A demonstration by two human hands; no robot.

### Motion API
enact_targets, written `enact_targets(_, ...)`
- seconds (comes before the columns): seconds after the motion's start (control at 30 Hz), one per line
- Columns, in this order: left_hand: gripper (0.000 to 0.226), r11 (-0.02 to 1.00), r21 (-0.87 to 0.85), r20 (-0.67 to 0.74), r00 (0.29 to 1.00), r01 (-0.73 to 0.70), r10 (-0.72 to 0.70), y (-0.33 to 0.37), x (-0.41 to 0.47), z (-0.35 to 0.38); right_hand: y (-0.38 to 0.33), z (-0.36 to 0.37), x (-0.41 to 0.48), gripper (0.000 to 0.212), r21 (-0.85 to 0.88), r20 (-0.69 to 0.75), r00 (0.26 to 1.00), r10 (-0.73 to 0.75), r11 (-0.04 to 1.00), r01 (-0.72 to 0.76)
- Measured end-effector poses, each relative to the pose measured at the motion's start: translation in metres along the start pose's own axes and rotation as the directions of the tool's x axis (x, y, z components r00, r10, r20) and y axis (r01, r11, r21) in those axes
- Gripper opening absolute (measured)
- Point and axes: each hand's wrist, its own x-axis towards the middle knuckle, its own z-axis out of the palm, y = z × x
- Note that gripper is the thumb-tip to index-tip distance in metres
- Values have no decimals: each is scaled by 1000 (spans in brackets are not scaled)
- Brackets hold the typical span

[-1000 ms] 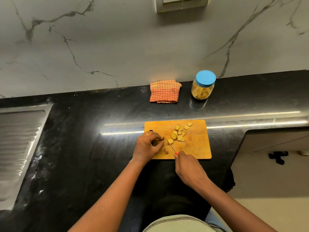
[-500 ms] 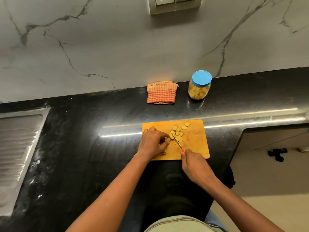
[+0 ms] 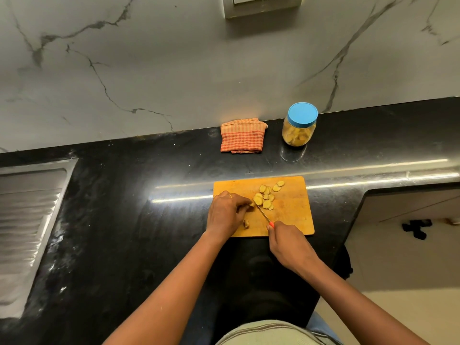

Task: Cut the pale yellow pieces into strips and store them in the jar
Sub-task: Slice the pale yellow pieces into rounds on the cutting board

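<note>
Black tabletop point(image 3: 149, 220) carries the cutting board point(image 3: 293, 215). On it the left grip point(image 3: 227, 212) pinches a pale yellow piece point(image 3: 251, 207); the right grip point(image 3: 288, 245) clasps the knife point(image 3: 262, 212), blade just beside the left grip's fingertips point(image 3: 245, 207). A slip on so small a piece could nick them. The lidded jar point(image 3: 298, 130) stands well beyond both grips.

On the black table point(image 3: 149, 220) lies a wooden board point(image 3: 293, 215) with a loose heap of pale yellow slices point(image 3: 265, 197) near its middle. The left hand point(image 3: 225, 212) curls over a piece point(image 3: 251, 204) at the board's left side, and the right hand point(image 3: 288, 245) grips a red-handled knife point(image 3: 262, 212) whose blade slants up to that piece. A small stub point(image 3: 246, 223) lies just below the left hand. Behind the board, a checked cloth point(image 3: 242, 136) and a blue-lidded jar point(image 3: 298, 130) holding yellow pieces stand by the wall.
</note>
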Motion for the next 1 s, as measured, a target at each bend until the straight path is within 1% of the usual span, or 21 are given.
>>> enact_targets(0.2,27,999,-45,49,999,0,2,-1,-3,3,0,2,-3,32,9,-8,1000,12,1000,-12)
enact_targets(0.3,28,998,-55,49,999,7,-4,1,-3,2,-1,2,-3,33,15,-5,1000,22,1000,-22)
enact_targets(0.5,19,999,-34,52,999,4,-2,-1,1,-2,-2,0,1,34,20,8,999,37,999,-37)
enact_targets(0.67,14,999,-31,132,991,11,-7,-1,-1,-6,-3,3,0,33,13,25,999,27,1000,-27)
enact_targets(0.73,16,998,-54,99,995,-11,17,3,-4,-6,-4,4,0,33,14,24,999,24,1000,-25)
enact_targets(0.8,22,999,-42,41,999,5,-4,6,-6,-3,-3,5,-1,34,14,20,1000,19,1000,-19)
enact_targets(0.9,15,999,-7,-70,996,49,-50,9,-10,5,-1,6,-2,37,12,1,1000,2,1000,-2)
enact_targets(0.97,12,999,21,-85,995,50,-48,12,-12,9,0,5,-2,35,19,6,1000,1,1000,-1)
enact_targets(1.0,13,998,28,-70,996,48,-46,12,-13,10,0,4,-2,34,23,11,1000,1,1000,-2)
